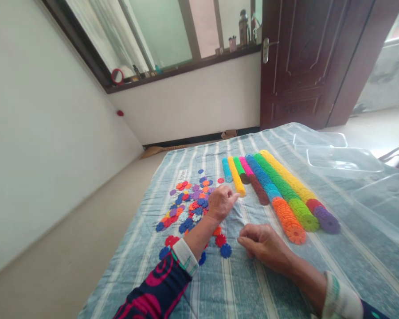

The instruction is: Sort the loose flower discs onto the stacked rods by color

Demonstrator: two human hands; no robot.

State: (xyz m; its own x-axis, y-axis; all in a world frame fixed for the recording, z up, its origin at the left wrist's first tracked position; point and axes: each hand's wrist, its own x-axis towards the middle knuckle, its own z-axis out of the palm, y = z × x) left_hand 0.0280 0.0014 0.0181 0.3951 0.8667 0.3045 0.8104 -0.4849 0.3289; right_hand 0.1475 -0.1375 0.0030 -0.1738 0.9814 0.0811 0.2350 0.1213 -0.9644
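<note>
Fingers of the left hand [220, 201] curl loosely at the yellow rod's [236, 176] near end, touching it, beside scattered flower discs [189, 206]. The right hand [264, 245] rests half-clenched on the striped cloth [239, 283]; whether it holds anything cannot be told.

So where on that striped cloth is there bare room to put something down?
Free: the near strip of striped cloth between the two forearms, and the far part beyond the stacked rods. Crowded: the loose discs by the left hand, the rods beside the right hand, and the clear trays on the right.
</note>
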